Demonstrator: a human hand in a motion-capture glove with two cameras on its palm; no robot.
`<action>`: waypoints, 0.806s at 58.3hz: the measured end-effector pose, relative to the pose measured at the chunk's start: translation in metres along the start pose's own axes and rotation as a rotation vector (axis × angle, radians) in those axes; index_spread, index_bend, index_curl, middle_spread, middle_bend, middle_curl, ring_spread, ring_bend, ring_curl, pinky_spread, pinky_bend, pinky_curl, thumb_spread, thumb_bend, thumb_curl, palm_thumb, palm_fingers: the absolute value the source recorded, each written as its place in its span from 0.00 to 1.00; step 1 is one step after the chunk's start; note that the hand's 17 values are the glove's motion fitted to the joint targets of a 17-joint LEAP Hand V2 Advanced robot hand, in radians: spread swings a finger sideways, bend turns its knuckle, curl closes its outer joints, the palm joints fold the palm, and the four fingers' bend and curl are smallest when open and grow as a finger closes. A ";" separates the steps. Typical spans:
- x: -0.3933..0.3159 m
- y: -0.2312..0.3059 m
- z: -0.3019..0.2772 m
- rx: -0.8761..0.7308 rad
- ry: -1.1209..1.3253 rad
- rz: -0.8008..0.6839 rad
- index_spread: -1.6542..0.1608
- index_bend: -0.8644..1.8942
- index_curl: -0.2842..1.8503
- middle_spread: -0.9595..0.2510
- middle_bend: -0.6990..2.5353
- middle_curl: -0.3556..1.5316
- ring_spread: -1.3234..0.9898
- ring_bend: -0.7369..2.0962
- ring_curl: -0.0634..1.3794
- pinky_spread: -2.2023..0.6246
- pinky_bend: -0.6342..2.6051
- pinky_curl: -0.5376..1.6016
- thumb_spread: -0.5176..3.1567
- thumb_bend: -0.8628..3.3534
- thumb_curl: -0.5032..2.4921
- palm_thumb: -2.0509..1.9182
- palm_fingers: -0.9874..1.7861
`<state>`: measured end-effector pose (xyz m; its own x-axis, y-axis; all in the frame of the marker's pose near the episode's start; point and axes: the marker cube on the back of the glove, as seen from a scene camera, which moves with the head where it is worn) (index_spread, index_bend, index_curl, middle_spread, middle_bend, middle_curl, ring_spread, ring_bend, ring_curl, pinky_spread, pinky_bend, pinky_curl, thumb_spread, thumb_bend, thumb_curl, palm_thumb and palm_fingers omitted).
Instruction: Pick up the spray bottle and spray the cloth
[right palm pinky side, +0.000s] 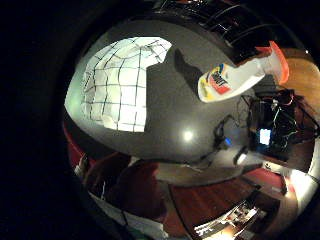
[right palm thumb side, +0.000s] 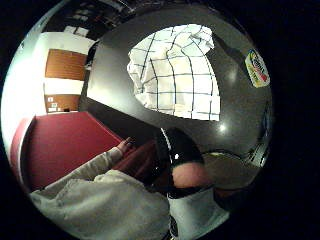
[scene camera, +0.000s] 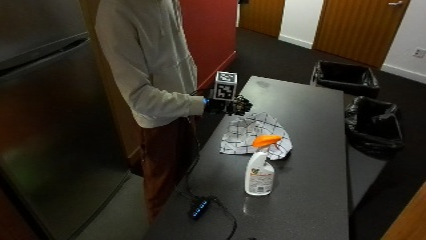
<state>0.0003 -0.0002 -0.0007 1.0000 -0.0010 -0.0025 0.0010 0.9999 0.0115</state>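
The black-gloved right hand (scene camera: 229, 106) hovers over the white grid-patterned cloth (scene camera: 256, 134), fingers relaxed, holding nothing. The white orange-triggered spray bottle (scene camera: 260, 170) stands upright at the cloth's six o'clock on the dark table (scene camera: 313, 150), within reach.

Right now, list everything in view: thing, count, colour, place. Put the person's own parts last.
spray bottle: 1, white with an orange trigger head, upright on the table, just in front of the cloth
cloth: 1, white with a dark grid pattern, crumpled on the table beyond the bottle
table: 1, dark grey, beside the person
power strip: 1, dark with a blue light, at the table's near corner, cable attached
bins: 2, lined with black bags, on the floor past the table
refrigerator: 1, steel, next to the person
right hand: 1, black glove, above the table edge near the cloth, holding nothing
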 end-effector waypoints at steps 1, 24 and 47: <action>0.000 0.000 0.000 0.002 0.000 0.000 0.80 0.39 0.16 0.78 0.28 0.21 0.57 0.33 0.06 0.81 0.30 0.29 0.25 0.27 0.20 0.63 0.41; 0.016 0.022 -0.007 0.185 -0.077 0.032 0.70 0.38 0.24 0.76 0.28 0.29 0.57 0.33 0.13 0.85 0.30 0.36 0.40 0.23 0.26 0.67 0.40; 0.098 0.053 -0.014 0.504 -0.328 0.292 0.70 0.36 0.25 0.76 0.28 0.33 0.56 0.35 0.18 0.85 0.30 0.38 0.41 0.20 0.28 0.69 0.41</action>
<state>0.0983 0.0527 -0.0140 0.9082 0.1859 0.3750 -0.3483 0.8323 0.4312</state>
